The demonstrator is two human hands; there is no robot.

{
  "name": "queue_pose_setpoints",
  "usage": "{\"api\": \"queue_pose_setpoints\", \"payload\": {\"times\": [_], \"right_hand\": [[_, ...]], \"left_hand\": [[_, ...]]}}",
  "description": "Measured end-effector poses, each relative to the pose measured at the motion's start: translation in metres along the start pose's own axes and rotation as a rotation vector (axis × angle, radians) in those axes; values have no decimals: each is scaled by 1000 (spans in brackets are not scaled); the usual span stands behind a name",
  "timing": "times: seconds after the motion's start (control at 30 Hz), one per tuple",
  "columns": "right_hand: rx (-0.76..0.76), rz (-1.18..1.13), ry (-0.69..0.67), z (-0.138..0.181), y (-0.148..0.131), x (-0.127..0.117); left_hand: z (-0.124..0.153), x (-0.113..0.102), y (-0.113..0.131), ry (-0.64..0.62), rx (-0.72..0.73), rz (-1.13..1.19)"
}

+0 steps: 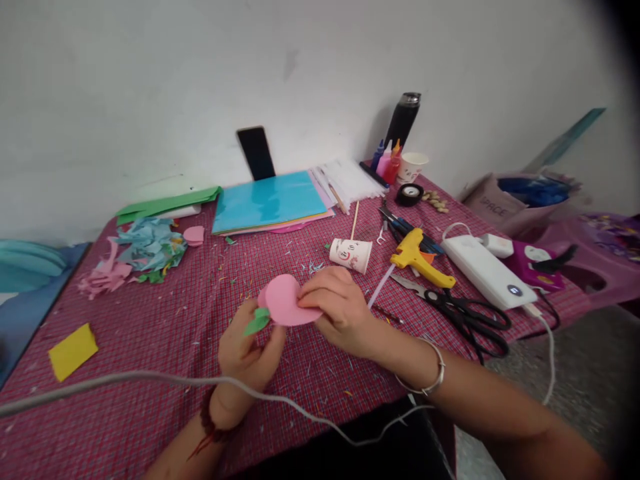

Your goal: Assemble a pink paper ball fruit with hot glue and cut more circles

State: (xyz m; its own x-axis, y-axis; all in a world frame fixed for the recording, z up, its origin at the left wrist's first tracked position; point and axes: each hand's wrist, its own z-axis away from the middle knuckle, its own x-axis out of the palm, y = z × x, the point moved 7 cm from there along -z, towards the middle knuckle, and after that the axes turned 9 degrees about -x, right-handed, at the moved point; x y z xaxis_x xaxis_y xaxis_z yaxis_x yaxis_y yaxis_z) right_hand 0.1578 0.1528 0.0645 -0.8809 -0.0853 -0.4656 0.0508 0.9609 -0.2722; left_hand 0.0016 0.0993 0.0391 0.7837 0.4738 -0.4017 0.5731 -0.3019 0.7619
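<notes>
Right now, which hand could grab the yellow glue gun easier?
Likely the right hand: the yellow glue gun lies on that side, nearer it. The left hand is farther off. Both hold the pink paper, though.

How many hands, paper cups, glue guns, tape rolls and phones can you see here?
Left hand and right hand: 2
Paper cup on its side and upright paper cup: 2
Glue gun: 1
Tape roll: 1
Phone: 1
Total: 7
</notes>
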Motion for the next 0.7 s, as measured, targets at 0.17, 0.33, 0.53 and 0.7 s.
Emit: {"api": "queue_pose_setpoints", "payload": {"times": [0.17, 0.33, 0.53, 0.7], "right_hand": [[116, 19, -98, 2, 4, 13], [181, -35, -85, 3, 8, 15], [246, -92, -102, 5, 11, 14], [233, -98, -84, 2, 10, 12]], "left_hand": [[-9, 5, 29, 31, 288, -231], [-10, 9, 33, -14, 248, -223], [-8, 7, 25, -59, 178, -129], [-6, 8, 30, -48, 289, -207]]}}
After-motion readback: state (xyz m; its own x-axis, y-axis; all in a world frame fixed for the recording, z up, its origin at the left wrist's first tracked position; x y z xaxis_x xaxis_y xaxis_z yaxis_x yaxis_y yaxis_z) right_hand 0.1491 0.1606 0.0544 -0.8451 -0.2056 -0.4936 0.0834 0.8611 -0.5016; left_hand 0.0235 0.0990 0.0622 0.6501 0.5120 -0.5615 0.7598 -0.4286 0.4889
